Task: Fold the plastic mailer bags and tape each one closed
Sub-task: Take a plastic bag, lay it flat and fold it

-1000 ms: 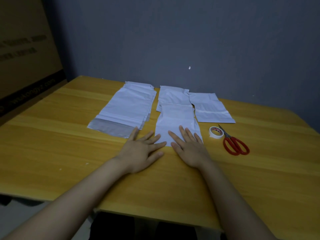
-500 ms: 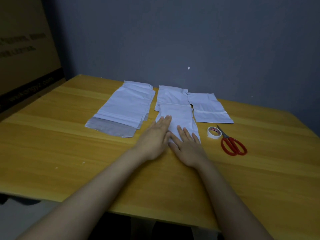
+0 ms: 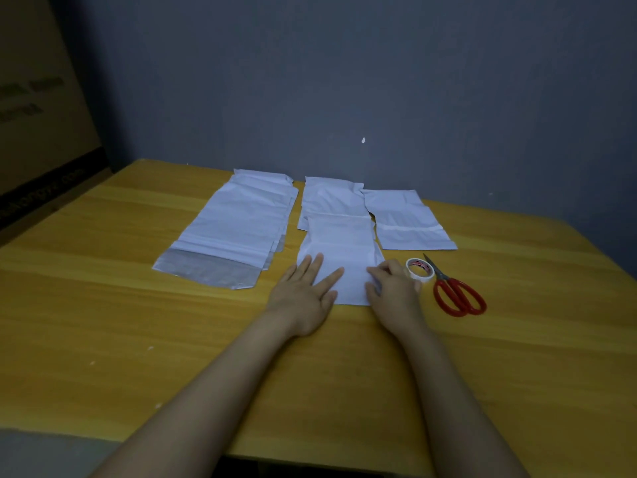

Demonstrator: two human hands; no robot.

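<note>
White mailer [image 3: 339, 251], folded flat, under my hands.
Left hand [image 3: 305, 296] spread; right hand [image 3: 394, 288] pinches its edge. 1 tape roll [image 3: 418, 269], 1 scissors [image 3: 455, 293].

Wooden table [image 3: 103, 322] with yellow grain, set against a grey wall [image 3: 344, 81]. Red-handled scissors [image 3: 458, 294] lie flat at right. Cardboard box [image 3: 34, 115] stands at left.
</note>
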